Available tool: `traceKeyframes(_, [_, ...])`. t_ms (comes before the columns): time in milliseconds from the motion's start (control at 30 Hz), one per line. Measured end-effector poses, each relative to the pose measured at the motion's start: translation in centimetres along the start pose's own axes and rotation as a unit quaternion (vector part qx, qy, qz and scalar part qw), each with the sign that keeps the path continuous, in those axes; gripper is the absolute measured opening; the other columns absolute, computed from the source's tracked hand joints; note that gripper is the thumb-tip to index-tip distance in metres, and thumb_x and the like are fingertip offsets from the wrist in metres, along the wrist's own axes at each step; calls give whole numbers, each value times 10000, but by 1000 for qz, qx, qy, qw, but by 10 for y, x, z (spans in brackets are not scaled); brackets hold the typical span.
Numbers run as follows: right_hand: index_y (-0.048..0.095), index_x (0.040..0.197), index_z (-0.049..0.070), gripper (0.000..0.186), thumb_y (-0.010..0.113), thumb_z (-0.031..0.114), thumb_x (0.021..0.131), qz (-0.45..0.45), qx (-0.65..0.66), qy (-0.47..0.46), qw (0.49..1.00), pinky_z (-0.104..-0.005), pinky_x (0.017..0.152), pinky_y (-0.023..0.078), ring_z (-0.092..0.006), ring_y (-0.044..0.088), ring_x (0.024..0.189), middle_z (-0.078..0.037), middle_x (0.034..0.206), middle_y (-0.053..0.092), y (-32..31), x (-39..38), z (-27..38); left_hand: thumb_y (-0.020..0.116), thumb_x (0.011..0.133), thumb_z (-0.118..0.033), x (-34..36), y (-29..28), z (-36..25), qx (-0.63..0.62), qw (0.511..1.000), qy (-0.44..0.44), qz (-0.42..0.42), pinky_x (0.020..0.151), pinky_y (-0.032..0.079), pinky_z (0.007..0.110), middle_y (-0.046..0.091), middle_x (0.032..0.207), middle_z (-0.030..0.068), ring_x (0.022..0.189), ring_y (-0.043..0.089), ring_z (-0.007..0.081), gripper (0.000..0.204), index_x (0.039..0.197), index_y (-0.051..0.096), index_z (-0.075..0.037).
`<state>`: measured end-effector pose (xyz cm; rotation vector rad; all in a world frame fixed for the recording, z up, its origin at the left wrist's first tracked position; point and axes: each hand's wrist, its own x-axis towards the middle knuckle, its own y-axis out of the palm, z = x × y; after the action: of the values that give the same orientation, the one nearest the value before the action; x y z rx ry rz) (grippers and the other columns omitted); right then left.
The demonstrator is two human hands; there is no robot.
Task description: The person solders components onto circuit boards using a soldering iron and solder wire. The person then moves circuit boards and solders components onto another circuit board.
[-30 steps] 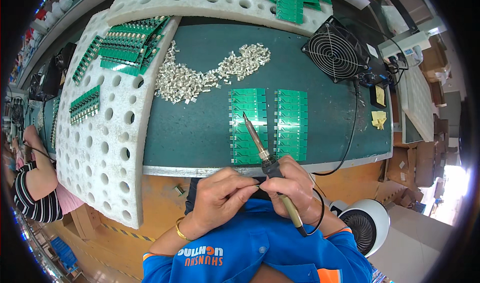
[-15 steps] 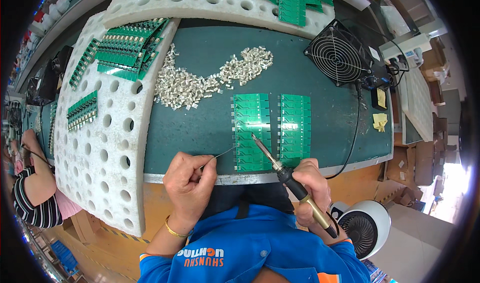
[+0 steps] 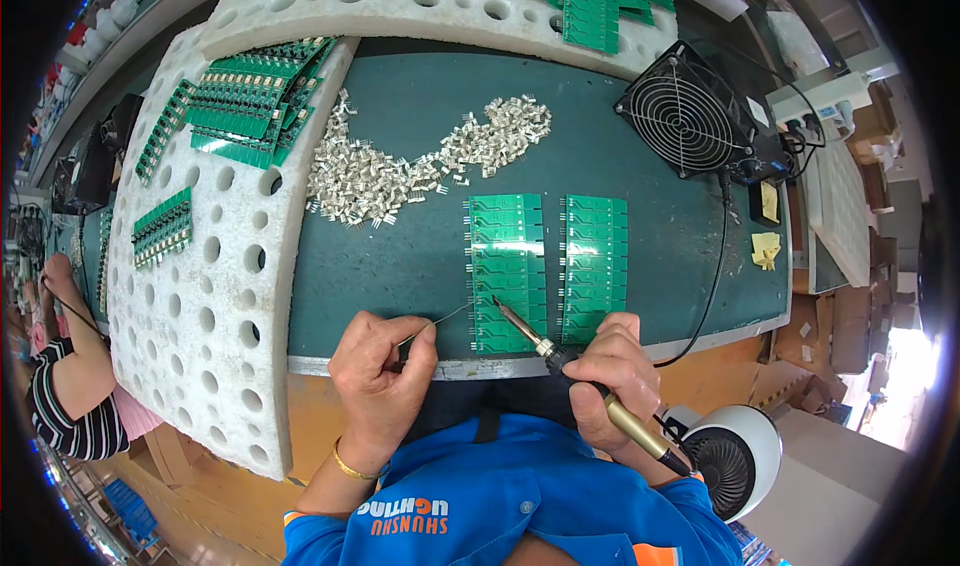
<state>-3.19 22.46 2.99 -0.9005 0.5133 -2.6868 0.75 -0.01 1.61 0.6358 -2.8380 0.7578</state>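
Observation:
My left hand (image 3: 385,371) pinches a thin solder wire (image 3: 452,315) between thumb and forefinger. The wire's far end reaches the left edge of a green circuit board panel (image 3: 508,266). In my right hand (image 3: 618,378) is a soldering iron (image 3: 640,428) with a black and gold handle. Its tip points up and left, over the lower left part of that panel, close to the wire's end; whether they touch I cannot tell. Small white connectors line the panel's left edge. A second green panel (image 3: 595,251) lies parallel on its right, with similar pins along its left side.
White connectors (image 3: 370,181) lie heaped beyond the panels. White foam boards (image 3: 208,316) at left and back carry stacked green boards (image 3: 240,96). A black fan (image 3: 685,111) stands at back right. The iron's cable (image 3: 722,266) runs along the right. Another person's arm (image 3: 75,306) shows far left.
The soldering iron's tip has moved toward me and slightly left, nearer the panel's left edge and the wire's end. My left hand keeps its pinch on the wire. The whole view has shifted slightly.

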Motion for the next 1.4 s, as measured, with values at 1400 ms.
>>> traceKeyframes(1400, [680,928,78,319,772,372,845,24,-49,-28,998,-359,681,397,-192,538,581,-18,687,608,10,-1,-7,759,736,41,-1,4,4,16,1000,17,3,491,287,248,539,662,-4,554,398,74,106,805,732,-35])
